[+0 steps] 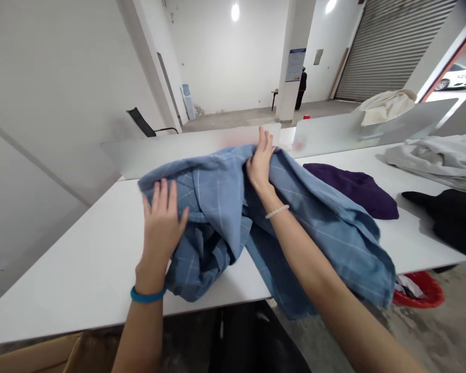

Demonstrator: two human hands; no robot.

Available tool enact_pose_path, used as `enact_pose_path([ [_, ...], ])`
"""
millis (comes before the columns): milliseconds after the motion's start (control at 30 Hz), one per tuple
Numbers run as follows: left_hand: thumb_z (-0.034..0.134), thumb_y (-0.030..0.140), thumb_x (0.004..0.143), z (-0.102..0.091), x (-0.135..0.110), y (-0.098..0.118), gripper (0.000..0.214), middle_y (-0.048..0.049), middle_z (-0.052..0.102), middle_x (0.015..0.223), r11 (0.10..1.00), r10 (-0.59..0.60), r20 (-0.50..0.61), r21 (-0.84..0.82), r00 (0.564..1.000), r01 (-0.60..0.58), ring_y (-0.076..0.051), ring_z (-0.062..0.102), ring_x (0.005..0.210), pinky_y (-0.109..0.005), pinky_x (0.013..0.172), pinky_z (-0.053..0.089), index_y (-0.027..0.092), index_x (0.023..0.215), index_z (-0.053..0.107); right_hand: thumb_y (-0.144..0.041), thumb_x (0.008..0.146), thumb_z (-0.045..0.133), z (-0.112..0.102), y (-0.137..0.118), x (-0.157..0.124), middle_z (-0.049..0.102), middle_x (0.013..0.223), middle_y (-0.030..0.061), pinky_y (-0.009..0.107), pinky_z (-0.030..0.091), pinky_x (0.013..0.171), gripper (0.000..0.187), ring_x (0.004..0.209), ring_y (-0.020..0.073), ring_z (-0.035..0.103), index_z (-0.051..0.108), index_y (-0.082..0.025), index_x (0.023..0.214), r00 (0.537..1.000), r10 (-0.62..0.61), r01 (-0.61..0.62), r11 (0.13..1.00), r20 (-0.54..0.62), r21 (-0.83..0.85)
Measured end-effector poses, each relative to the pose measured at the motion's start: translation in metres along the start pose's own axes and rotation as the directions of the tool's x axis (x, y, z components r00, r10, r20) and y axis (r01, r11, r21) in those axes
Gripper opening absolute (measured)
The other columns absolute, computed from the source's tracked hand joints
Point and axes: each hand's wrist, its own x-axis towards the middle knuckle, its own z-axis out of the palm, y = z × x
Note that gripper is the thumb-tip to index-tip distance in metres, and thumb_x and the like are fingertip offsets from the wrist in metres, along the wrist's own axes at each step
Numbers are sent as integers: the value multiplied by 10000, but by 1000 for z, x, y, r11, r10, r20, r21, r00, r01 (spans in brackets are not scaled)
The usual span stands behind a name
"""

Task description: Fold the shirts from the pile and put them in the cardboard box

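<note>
A blue checked garment point(318, 217) lies crumpled on the white table point(81, 259), part of it hanging over the front edge. My left hand point(161, 220) rests flat on its left part, fingers stretched out. It wears a blue wristband. My right hand point(261, 160) reaches to the far edge of the cloth. Its fingers point up and the thumb is tucked into a fold, so it seems to pinch the fabric. A white bead bracelet sits on that wrist.
A dark purple garment point(353, 189) lies right of the blue one. Further right are a black garment point(450, 217) and a grey one point(438, 158). A red basin point(423, 290) stands on the floor. Frosted dividers point(178, 150) line the table's back. A cardboard box point(42, 355) is at bottom left.
</note>
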Motion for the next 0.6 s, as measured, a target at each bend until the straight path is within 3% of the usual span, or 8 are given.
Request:
enact_pose_path([
  [100,294,385,945,14,5,-20,532,-200,515,1366,987,-150,2,-58,989,150,-297,414,1319,-492,1129,219,52,1317,480,-100,861,325,34,24,-14,105,1555,193,600,138,1095,637,1435,333,44,192,-104,1484,985,77,-40,972,152,-232],
  [167,305,433,945,23,-15,-13,521,-159,603,1276,975,-180,133,-105,975,194,-274,513,1234,-486,1117,260,97,1274,530,-153,896,335,56,38,-47,108,1570,158,602,145,1095,606,1436,345,56,230,-164,1492,943,74,33,950,325,-310],
  [233,363,499,921,34,-45,1,535,-136,635,1238,978,-128,314,-117,941,172,-298,532,1211,-520,1086,305,128,1255,554,-272,950,313,76,49,-81,145,1569,137,598,144,1099,549,1431,350,99,262,-193,1490,856,167,34,926,489,-375],
  [300,440,536,881,46,-77,14,577,-142,579,1318,986,-90,397,-91,913,137,-348,458,1278,-554,1058,334,131,1278,546,-388,976,262,90,60,-102,209,1554,135,600,141,1100,534,1420,355,153,322,-195,1470,752,279,3,905,597,-426],
  [400,479,494,875,61,-112,23,561,-144,507,1393,988,-100,398,-65,912,137,-350,498,1239,-567,1035,363,135,1303,528,-460,981,212,100,73,-106,269,1534,132,606,152,1093,549,1410,357,193,390,-209,1436,672,326,-5,900,665,-435],
  [500,408,359,927,65,-129,19,368,-98,596,1307,984,-86,378,-110,922,137,-275,580,1152,-531,1060,352,195,1181,617,-473,984,190,102,82,-97,237,1551,102,595,153,1097,545,1419,337,180,351,-253,1455,644,307,22,908,701,-419],
  [600,374,261,929,55,-130,2,314,-64,678,1178,982,-44,334,-157,942,102,-244,602,1125,-512,1088,322,224,1026,669,-458,989,173,100,90,-91,209,1563,73,571,128,1115,536,1429,308,160,312,-273,1472,629,299,45,908,718,-417],
])
